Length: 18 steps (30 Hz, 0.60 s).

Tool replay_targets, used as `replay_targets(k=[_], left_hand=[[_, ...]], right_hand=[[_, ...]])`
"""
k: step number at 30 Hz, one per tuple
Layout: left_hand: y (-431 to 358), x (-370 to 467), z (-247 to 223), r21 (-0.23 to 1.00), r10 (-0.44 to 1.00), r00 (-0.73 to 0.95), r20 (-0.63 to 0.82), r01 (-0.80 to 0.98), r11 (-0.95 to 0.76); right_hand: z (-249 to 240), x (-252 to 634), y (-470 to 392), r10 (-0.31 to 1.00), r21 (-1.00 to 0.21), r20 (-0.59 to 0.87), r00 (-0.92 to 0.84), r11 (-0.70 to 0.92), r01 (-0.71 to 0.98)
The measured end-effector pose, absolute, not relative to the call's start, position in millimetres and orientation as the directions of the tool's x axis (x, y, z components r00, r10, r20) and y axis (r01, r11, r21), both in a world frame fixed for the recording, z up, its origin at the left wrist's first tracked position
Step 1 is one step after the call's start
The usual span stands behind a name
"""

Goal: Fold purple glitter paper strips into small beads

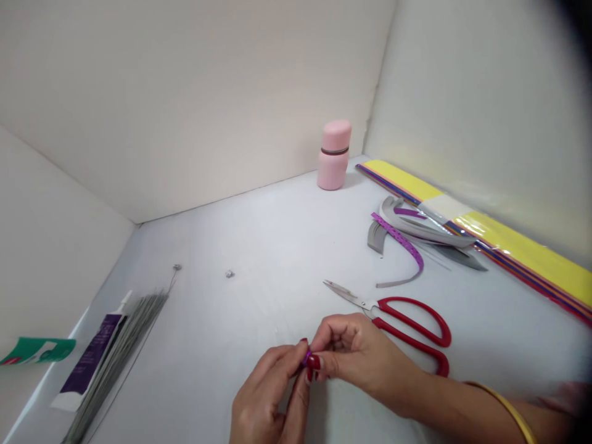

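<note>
At the lower middle, a small purple piece (pixel 306 358) is pinched between both hands; most of it is hidden by the fingertips. My left hand (pixel 276 390) grips it from the left with thumb and fingers closed. From the right, my right hand (pixel 354 354) holds the same piece between thumb and forefinger. Just behind my right hand lie scissors (pixel 365 303) with red handles, their blades pointing left. Beyond the scissors curls a purple dotted strip (pixel 401 240), beside several grey strips (pixel 416 231).
A pink bottle (pixel 333 157) stands at the back. Long coloured sheets in plastic (pixel 499 237) run along the right wall. At left lie a bundle of grey wires (pixel 123 348), a purple-and-white tube (pixel 92 354) and a green packet (pixel 39 350). Small silvery bits (pixel 230 274) lie mid-table.
</note>
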<state>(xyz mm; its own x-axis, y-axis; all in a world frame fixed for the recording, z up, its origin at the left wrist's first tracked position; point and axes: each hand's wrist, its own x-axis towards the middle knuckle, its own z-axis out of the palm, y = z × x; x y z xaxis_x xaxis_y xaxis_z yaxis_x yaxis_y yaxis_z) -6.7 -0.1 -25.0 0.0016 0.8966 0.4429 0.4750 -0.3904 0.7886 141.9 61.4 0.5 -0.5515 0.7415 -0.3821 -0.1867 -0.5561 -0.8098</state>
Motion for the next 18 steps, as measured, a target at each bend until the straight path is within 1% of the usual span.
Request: replay_targets(k=[5,10,12,14,18], left_hand=[[-1.0,-3.9,-23.7,0.766,0.900,0.003,0.436,0.524,-0.373],[-2.5,-2.0,-26.7,0.695,0.862,0.002,0.508,0.589,-0.411],[-2.9,-2.1,-27.9,0.709,0.869,-0.006,0.494,0.582,-0.399],[-3.0,-2.9,-28.0,0.749,0.889,-0.007,0.458,0.542,-0.382],[-2.1,-5.5,-25.4,0.818,0.918,-0.024,0.397,0.462,-0.341]], right_hand=[[-1.0,143.5,59.5,0.708,-0.772,-0.462,-0.534,-0.617,-0.151],[0.7,141.8,56.5,0.694,-0.752,-0.509,-0.509,-0.647,-0.130],[0.4,141.2,56.1,0.697,-0.755,-0.515,-0.499,-0.645,-0.121],[-0.1,141.2,56.5,0.691,-0.760,-0.511,-0.510,-0.641,-0.107],[1.9,143.0,59.7,0.690,-0.793,-0.472,-0.549,-0.604,-0.078]])
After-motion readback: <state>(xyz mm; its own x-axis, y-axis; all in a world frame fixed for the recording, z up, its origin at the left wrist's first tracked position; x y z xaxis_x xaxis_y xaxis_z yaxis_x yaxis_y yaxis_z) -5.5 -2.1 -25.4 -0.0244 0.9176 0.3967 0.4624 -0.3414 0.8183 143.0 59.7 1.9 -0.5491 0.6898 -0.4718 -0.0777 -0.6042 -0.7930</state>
